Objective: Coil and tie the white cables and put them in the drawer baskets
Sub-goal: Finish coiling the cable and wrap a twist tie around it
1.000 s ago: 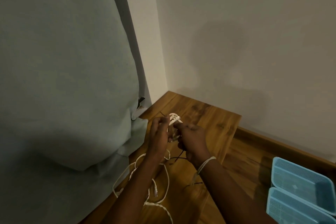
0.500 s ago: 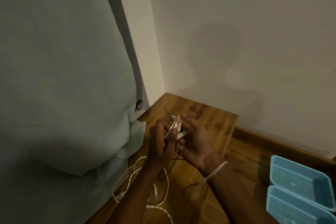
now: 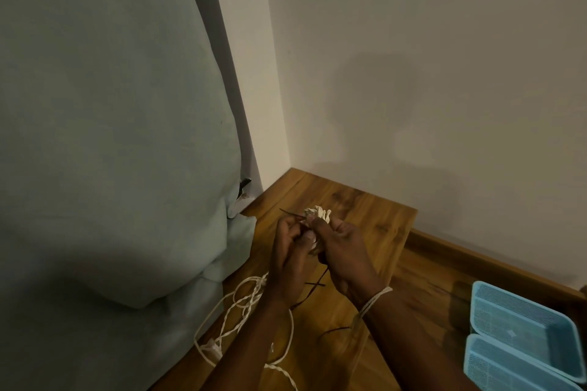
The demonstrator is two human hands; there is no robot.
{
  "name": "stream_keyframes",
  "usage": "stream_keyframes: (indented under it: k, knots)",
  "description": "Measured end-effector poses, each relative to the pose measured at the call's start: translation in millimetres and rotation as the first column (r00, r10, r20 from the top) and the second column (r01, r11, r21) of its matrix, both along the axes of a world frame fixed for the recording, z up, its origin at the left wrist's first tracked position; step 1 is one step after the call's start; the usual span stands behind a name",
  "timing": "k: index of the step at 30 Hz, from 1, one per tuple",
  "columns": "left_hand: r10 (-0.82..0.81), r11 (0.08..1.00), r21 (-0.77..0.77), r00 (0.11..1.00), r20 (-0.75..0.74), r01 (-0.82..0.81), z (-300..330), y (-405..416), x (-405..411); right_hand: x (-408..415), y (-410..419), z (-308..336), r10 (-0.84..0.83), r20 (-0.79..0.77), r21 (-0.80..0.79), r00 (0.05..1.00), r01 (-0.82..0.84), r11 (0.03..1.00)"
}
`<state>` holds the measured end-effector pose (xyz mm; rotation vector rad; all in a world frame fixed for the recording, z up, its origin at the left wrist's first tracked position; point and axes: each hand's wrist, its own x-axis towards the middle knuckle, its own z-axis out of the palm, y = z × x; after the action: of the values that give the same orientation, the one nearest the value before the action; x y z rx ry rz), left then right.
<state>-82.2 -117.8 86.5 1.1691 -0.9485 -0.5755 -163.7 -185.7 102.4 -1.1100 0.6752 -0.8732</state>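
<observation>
A small coil (image 3: 318, 213) of white cable sits pinched between both hands, poking out above the fingertips. The left hand (image 3: 290, 251) and right hand (image 3: 344, 252) both grip it over the counter (image 3: 374, 219). Loose cable (image 3: 244, 305) trails below; two baskets (image 3: 521, 346) stand well right.

Dim indoor corner, warm low light. Pale cream wall (image 3: 428, 57) fills the 12-to-3 o'clock area, carrying a soft blurry shadow (image 3: 381, 98) near centre. A second, brighter wall strip (image 3: 254, 73) meets it at a vertical corner around 12 o'clock. Large grey-green upholstered furniture (image 3: 101, 136) (sofa or padded headboard, cannot tell which) covers the whole 9 o'clock side. Wooden surface (image 3: 365, 209) with dark grain sits at 6 o'clock, butting into the corner. Lower wooden floor (image 3: 422, 289) lies at 4 o'clock, with a brown skirting board (image 3: 476, 259) along the wall base.
</observation>
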Motion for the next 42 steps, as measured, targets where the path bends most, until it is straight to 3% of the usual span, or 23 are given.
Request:
stream_keyframes:
  k: [2,3,6,9,10,13,14,19,24,29,33,38,42]
  knots:
    - [0.201,0.978,0.065,0.978,-0.051,-0.198,3.8,-4.3,-3.5,-1.0,0.9,0.8,0.048,-0.019,-0.037,0.999,-0.049,0.998]
    - [0.274,0.958,0.091,0.962,-0.009,-0.272,4.9,-6.0,-5.3,-1.1,1.9,0.8,0.077,-0.021,-0.041,0.997,-0.078,0.996]
    - [0.408,0.905,0.006,0.869,0.281,-0.426,3.9,-8.2,-3.5,-4.2,1.9,0.2,0.163,-0.007,0.03,0.987,-0.162,0.986]
    - [0.367,0.917,-0.145,0.638,0.677,-0.373,-0.9,-9.8,20.4,-11.1,-3.9,-0.3,0.241,-0.034,0.13,0.97,-0.235,0.963]
    - [0.268,0.957,-0.125,0.629,0.73,-0.263,0.7,-9.7,28.8,-13.6,-6.4,-0.4,0.271,-0.049,0.155,0.961,-0.261,0.953]
    - [-0.183,0.977,0.197,0.798,0.575,0.082,20.7,-1.0,33.6,-18.3,-8.7,-1.3,0.375,-0.06,0.216,0.925,-0.354,0.91]
    - [-0.237,0.961,0.246,0.838,0.492,0.127,22.2,-1.0,32.8,-19.4,-8.6,-3.1,0.396,-0.037,0.224,0.917,-0.379,0.898]
    - [-0.156,0.968,0.231,0.95,0.27,0.093,9.8,-4.7,25.7,-24.5,-0.6,-5.9,0.486,0.056,0.302,0.872,-0.479,0.824]
    - [-0.081,0.981,0.193,0.944,0.32,0.019,13.7,-5.9,18.7,-21.2,-3.1,-14.1,0.559,0.13,0.375,0.819,-0.562,0.737]
    - [0.023,0.986,0.135,0.887,0.462,-0.096,13.6,-6.3,23.6,-17.7,-15.1,-13.7,0.601,0.161,0.421,0.783,-0.605,0.676]
    - [0.11,0.967,0.146,0.86,0.499,-0.209,17.6,-4.2,38.8,-34.0,-30.9,-5.0,0.509,0.103,0.43,0.855,-0.5,0.752]
    - [0.05,0.947,0.222,0.791,0.61,-0.231,14.4,4.7,55.2,-56.3,-45.2,13.3,0.259,0.43,0.413,0.865,-0.443,0.795]
    - [-0.064,0.957,0.262,0.79,0.61,-0.125,4.8,3.4,49.0,-47.7,-33.5,22.8,0.254,0.473,0.293,0.844,-0.422,0.858]
